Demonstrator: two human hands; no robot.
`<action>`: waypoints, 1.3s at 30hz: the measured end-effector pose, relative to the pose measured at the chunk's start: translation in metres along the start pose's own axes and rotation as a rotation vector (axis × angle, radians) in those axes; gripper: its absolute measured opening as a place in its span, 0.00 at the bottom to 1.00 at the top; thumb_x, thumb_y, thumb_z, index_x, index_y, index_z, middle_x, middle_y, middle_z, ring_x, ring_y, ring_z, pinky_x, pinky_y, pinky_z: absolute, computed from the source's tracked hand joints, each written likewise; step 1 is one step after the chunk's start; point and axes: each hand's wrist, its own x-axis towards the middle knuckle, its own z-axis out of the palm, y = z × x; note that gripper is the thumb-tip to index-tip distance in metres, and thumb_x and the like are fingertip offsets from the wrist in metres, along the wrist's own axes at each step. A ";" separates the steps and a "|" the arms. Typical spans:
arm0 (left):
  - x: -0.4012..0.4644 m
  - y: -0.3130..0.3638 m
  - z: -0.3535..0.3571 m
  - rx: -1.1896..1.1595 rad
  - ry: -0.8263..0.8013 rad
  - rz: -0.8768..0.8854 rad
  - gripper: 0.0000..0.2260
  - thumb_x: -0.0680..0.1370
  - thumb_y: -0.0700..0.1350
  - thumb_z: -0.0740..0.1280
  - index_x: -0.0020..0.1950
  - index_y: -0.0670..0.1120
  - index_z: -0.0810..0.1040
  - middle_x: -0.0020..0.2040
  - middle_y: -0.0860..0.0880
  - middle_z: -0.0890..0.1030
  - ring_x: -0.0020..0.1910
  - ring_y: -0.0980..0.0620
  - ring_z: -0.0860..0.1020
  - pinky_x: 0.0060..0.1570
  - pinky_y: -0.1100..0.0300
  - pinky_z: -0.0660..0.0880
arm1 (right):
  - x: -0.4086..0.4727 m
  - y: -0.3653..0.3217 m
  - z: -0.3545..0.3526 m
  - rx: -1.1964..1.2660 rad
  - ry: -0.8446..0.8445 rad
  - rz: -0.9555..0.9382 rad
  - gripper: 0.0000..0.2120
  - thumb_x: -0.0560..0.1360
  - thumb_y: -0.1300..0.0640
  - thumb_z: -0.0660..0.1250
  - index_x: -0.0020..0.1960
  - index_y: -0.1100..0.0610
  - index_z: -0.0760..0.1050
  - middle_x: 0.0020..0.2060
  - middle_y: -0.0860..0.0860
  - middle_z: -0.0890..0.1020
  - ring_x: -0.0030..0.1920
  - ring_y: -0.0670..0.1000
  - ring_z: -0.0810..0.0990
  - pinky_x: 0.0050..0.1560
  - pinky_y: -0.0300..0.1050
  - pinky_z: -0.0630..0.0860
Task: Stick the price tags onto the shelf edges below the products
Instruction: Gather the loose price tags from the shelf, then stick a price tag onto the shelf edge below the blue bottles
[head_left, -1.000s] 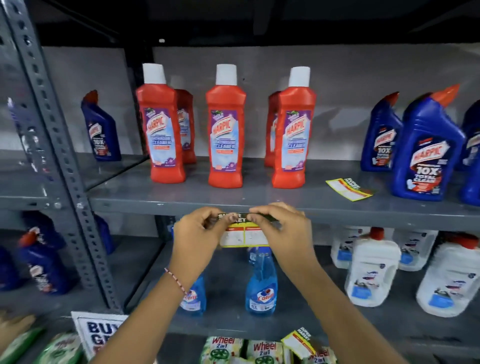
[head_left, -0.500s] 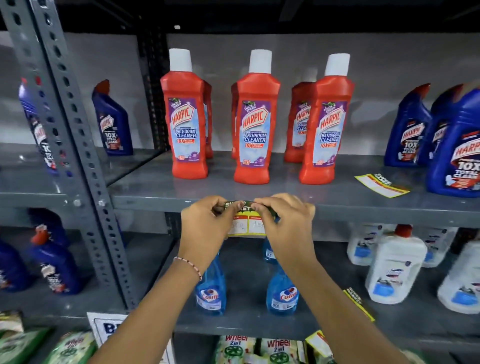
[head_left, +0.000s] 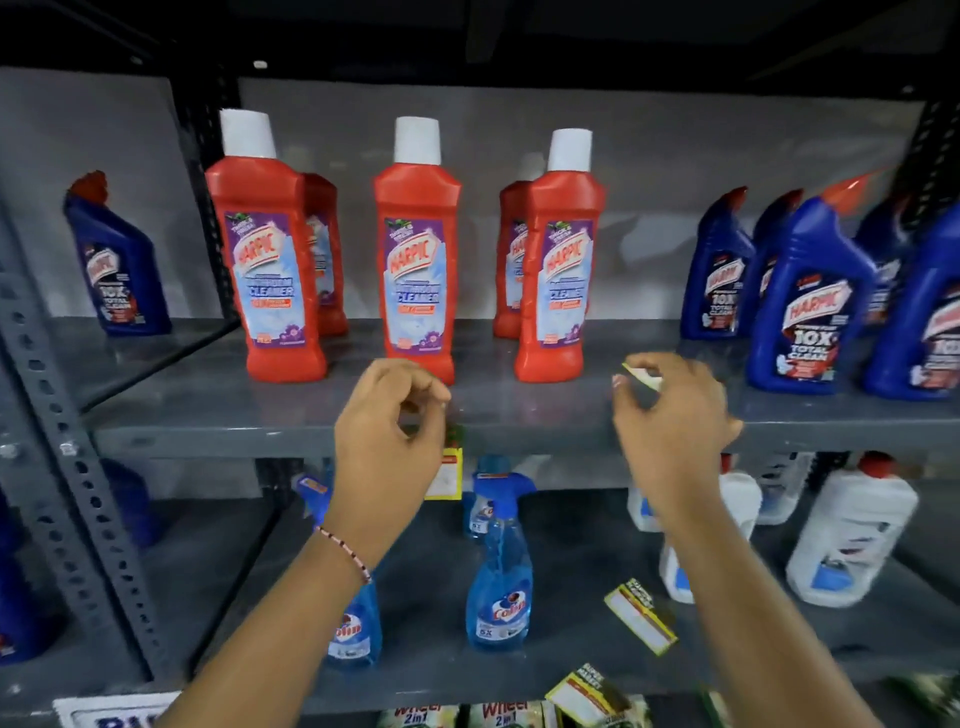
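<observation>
A yellow and white price tag (head_left: 448, 475) hangs from the front edge of the grey shelf (head_left: 535, 431), below the middle red Harpic bottle (head_left: 417, 249). My left hand (head_left: 389, 447) covers the tag's left part, with its fingers curled closed and thumb and forefinger touching just above it. Whether it touches the tag is hidden. My right hand (head_left: 670, 421) is further right over the same shelf. It pinches a second price tag (head_left: 643, 376) between thumb and fingertips, just above the shelf surface.
Red bottles (head_left: 272, 249) stand at the middle of the shelf and blue Harpic bottles (head_left: 802, 296) at the right. The shelf below holds blue Colin spray bottles (head_left: 498, 582), white bottles (head_left: 852, 535) and a loose tag (head_left: 641, 616). Another tag (head_left: 584, 693) lies lower. A perforated steel upright (head_left: 67, 467) stands at the left.
Both hands were pressing the tag on the shelf edge. My right hand has let go, moved right and picked up the loose tag from the shelf top. My left hand stays by the hanging tag.
</observation>
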 end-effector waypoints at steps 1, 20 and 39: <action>0.002 0.007 0.011 -0.059 -0.025 -0.035 0.09 0.72 0.30 0.67 0.41 0.45 0.78 0.42 0.51 0.79 0.41 0.58 0.77 0.44 0.74 0.71 | 0.015 0.014 -0.007 -0.104 -0.014 0.074 0.12 0.72 0.52 0.67 0.55 0.49 0.78 0.54 0.55 0.79 0.57 0.60 0.75 0.55 0.57 0.64; 0.026 0.099 0.152 -0.180 -0.317 -0.210 0.12 0.72 0.47 0.73 0.55 0.53 0.80 0.46 0.56 0.82 0.30 0.58 0.70 0.34 0.72 0.72 | 0.086 0.087 -0.091 0.566 -0.570 -0.039 0.09 0.70 0.68 0.73 0.45 0.56 0.83 0.41 0.47 0.86 0.41 0.42 0.84 0.39 0.34 0.79; -0.059 0.229 0.364 -0.020 -0.535 -0.165 0.07 0.73 0.44 0.72 0.38 0.42 0.81 0.34 0.45 0.85 0.30 0.48 0.82 0.37 0.54 0.81 | 0.116 0.299 -0.169 0.461 -0.259 0.135 0.06 0.72 0.60 0.73 0.41 0.49 0.82 0.36 0.43 0.85 0.38 0.40 0.82 0.38 0.29 0.75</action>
